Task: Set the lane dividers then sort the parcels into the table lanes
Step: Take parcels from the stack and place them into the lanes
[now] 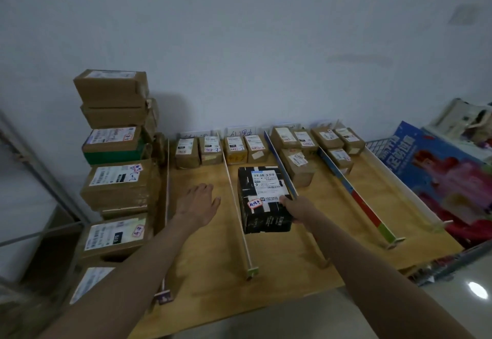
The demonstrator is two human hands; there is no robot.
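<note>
while left hand (198,200) hovers flat, right hand (295,209) grips parcel (263,200).

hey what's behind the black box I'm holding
Two brown parcels stand at the far end of that lane, a handwritten sign behind them. The black box, in the right hand, hides some tabletop.

Past my left hand's fingers (210,192) the first lane (202,176) is bare wood up to two small boxes (198,150) at the wall. Thin dividers (238,205) wall both sides. Right beside my right hand's fingers (286,201), the black parcel (262,200) fills the second lane; more boxes (246,148) wait beyond.
</note>
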